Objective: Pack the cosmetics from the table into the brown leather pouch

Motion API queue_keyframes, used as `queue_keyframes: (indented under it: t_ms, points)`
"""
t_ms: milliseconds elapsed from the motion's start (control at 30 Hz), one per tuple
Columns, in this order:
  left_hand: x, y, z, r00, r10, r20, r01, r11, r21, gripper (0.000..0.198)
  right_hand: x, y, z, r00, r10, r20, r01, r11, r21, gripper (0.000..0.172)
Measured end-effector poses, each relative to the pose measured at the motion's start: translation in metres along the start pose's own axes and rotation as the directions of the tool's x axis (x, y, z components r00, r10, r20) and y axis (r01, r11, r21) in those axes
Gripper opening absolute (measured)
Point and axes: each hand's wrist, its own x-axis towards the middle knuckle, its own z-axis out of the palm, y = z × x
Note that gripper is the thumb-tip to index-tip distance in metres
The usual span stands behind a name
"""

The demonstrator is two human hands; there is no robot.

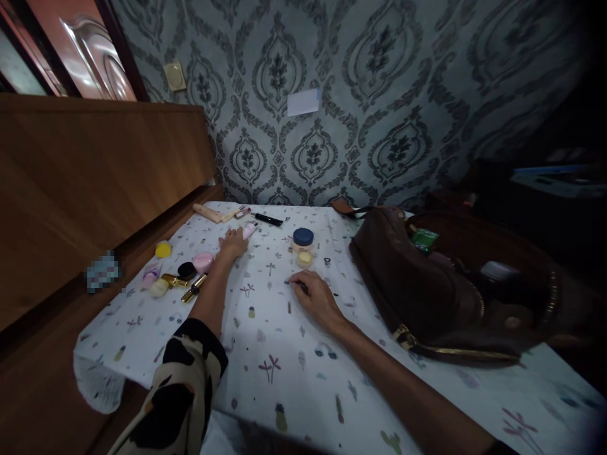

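Observation:
My left hand (233, 244) reaches over the far left part of the patterned cloth (265, 316), its fingers at a pale pink tube (249, 230); whether they grip it is hard to tell. My right hand (315, 297) rests on the cloth with its fingers curled around a small dark item whose tip shows. Just beyond it stand a small yellow jar (305, 258) and a jar with a dark blue lid (303, 237). Beside my left forearm lie a pink case (203, 262), a round black item (186, 271) and a gold-and-black tube (194, 288).
An open brown bag (422, 297) fills the right side. A black tube (268, 219) and a peach tube (207, 213) lie at the back. A yellow item (163, 249) sits near the left edge, beside a wooden panel (95, 189). Patterned wallpaper rises behind.

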Motion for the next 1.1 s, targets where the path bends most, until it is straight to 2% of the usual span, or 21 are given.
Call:
queue_keyframes:
  t_ms: [333, 533, 633, 767, 867, 967, 1100]
  points:
    - [-0.003, 0.011, -0.024, 0.981, 0.192, -0.008, -0.192, 0.979, -0.075, 0.026, 0.000, -0.004, -0.002, 1.000, 0.007, 0.000, -0.007, 1.000, 0.001, 0.021]
    - [-0.001, 0.021, -0.033, 0.950, 0.310, 0.036, -0.304, 0.945, -0.121, 0.021, 0.000, -0.007, -0.003, 1.000, 0.027, 0.014, -0.027, 1.000, 0.003, 0.022]
    - [0.000, 0.025, -0.036, 0.931, 0.357, 0.081, -0.341, 0.926, -0.160, 0.027, 0.000, -0.007, -0.003, 1.000, 0.020, 0.006, -0.020, 1.000, 0.005, 0.021]
    - [0.000, 0.030, -0.035, 0.920, 0.363, 0.149, -0.329, 0.921, -0.209, 0.026, 0.000, -0.006, -0.003, 0.999, 0.031, -0.009, -0.030, 0.999, 0.010, 0.021]
    - [-0.002, 0.032, -0.033, 0.904, 0.351, 0.245, -0.288, 0.922, -0.257, 0.029, 0.001, -0.005, -0.002, 0.998, 0.063, -0.018, -0.062, 0.998, 0.011, 0.021]
    - [-0.006, 0.035, -0.035, 0.857, 0.338, 0.389, -0.217, 0.922, -0.321, 0.035, 0.001, -0.003, -0.001, 0.998, 0.059, -0.025, -0.059, 0.998, 0.021, 0.021]
    - [-0.013, 0.040, -0.039, 0.763, 0.350, 0.543, -0.134, 0.908, -0.397, 0.038, 0.000, -0.003, 0.000, 0.996, 0.071, -0.052, -0.069, 0.996, 0.050, 0.019]
